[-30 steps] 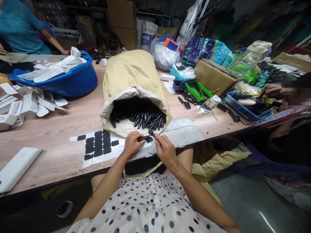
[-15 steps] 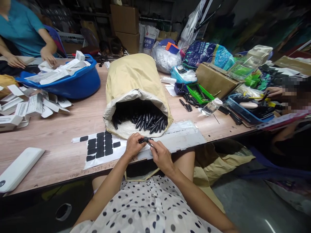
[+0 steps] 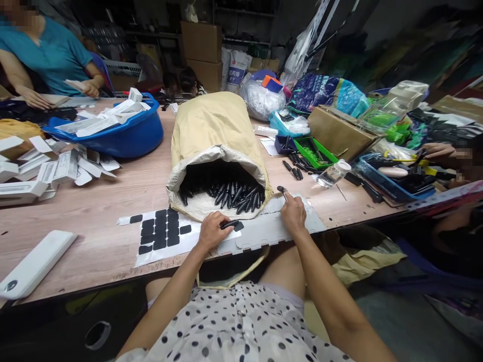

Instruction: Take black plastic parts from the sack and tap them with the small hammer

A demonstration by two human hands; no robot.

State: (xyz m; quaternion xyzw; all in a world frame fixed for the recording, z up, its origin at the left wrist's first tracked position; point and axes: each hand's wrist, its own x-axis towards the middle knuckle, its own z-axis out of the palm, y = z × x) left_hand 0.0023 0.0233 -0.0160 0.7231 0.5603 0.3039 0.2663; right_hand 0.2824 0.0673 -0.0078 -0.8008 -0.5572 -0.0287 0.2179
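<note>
Grips a black pen-shaped piece (image 3: 230, 224) in the left hand (image 3: 212, 231), beside a black patch (image 3: 239, 227). Pinches a slim dark-headed tool (image 3: 281, 190), perhaps a brush, in the right hand (image 3: 294, 215), over a grey board (image 3: 264, 231). Beyond, inside an open tan sack (image 3: 213, 123), similar black pieces (image 3: 236, 193). Farther left, a blue basin (image 3: 130, 138) of white boxes (image 3: 109, 118).

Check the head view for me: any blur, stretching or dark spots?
Head view: deep shadow inside the sack, small glints on the black pieces; head view: background dim and smeared at upper right; head view: left hand and right hand fairly sharp.
</note>
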